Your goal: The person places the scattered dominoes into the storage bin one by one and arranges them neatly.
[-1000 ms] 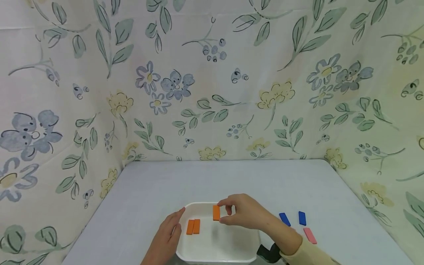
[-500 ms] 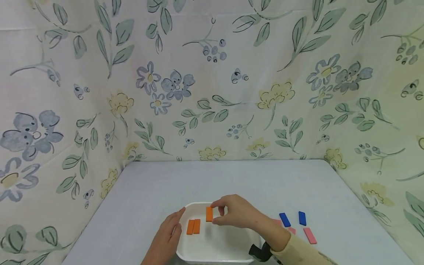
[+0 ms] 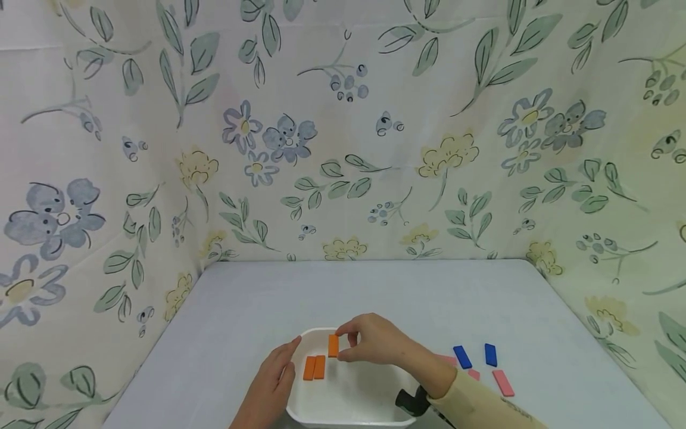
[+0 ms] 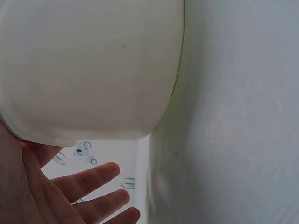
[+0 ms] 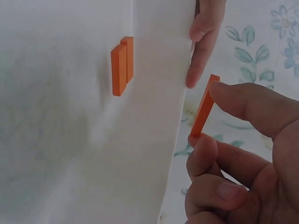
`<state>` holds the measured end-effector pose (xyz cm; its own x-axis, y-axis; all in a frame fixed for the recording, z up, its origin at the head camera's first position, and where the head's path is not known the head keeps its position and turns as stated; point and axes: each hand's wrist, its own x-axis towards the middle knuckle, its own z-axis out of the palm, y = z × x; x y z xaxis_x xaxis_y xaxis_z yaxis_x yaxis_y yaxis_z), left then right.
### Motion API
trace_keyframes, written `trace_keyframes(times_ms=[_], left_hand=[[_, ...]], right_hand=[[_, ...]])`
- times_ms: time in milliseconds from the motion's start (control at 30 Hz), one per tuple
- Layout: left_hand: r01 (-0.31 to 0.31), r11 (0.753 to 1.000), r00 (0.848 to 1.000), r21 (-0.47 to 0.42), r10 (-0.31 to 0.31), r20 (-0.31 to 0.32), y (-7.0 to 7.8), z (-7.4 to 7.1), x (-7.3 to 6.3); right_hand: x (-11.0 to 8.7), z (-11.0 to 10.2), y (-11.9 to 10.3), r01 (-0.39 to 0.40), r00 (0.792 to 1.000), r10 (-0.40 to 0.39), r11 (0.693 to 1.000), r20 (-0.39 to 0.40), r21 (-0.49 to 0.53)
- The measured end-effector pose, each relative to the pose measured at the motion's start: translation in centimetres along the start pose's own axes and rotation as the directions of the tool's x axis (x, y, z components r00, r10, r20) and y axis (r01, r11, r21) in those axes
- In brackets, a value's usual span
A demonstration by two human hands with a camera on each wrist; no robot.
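Note:
My right hand point(image 3: 375, 341) pinches an orange rectangular tile point(image 3: 333, 345) by its ends, thumb at one and fingertip at the other. It holds the tile over the far part of a white plastic tub point(image 3: 370, 411). In the right wrist view the pinched tile point(image 5: 204, 106) shows edge-on. Two more orange tiles point(image 3: 319, 367) lie side by side on the tub's floor, towards the left. My left hand point(image 3: 270, 381) rests against the tub's left side, fingers extended along the rim. The left wrist view shows its spread fingers point(image 4: 88, 182) beside the tub's outer wall point(image 4: 93, 70).
Right of the tub, two blue tiles point(image 3: 490, 355) and several pink pieces point(image 3: 503, 382) lie on the white table point(image 3: 257, 298); my right forearm partly covers this group. A black wrist camera point(image 3: 411, 403) overhangs the tub's near right corner. Floral cloth point(image 3: 343, 149) surrounds the table.
My right hand has moved left over the tub with the orange tile, nearer the two lying tiles. More pink pieces show beside the forearm. The left hand stays at the rim.

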<state>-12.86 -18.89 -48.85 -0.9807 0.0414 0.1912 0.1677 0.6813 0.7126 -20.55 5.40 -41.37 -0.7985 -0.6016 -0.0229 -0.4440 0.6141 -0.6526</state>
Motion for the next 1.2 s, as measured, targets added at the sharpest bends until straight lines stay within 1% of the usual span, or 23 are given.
trace_keyframes(times_ms=[133,267,433,600,800,1200], left_hand=[[-0.01,1.0,1.0,0.001,0.01,0.005,-0.1,0.0,0.1],[-0.014,1.0,1.0,0.0,0.014,0.008,-0.3,0.0,0.1],[-0.001,1.0,1.0,-0.001,0.001,0.01,-0.2,0.1,0.1],[0.01,1.0,1.0,-0.001,-0.01,0.015,0.0,0.2,0.0],[-0.008,1.0,1.0,-0.013,0.008,0.017,0.1,0.1,-0.2],[-0.012,1.0,1.0,-0.004,0.012,0.006,0.1,0.0,0.0]], right_hand=[[0.3,0.5,0.1,-0.035,0.999,0.035,0.999,0.012,-0.013],[0.7,1.1,0.3,-0.053,0.998,0.055,0.998,0.028,-0.036],[1.2,1.7,0.6,-0.06,0.997,0.065,0.994,0.049,-0.091],[1.2,2.2,0.7,-0.07,0.996,0.075,0.993,0.056,-0.097],[1.2,2.6,0.9,-0.081,0.995,0.087,0.991,0.057,-0.111],[1.9,3.3,1.2,-0.079,0.993,0.095,0.975,0.07,-0.206]])
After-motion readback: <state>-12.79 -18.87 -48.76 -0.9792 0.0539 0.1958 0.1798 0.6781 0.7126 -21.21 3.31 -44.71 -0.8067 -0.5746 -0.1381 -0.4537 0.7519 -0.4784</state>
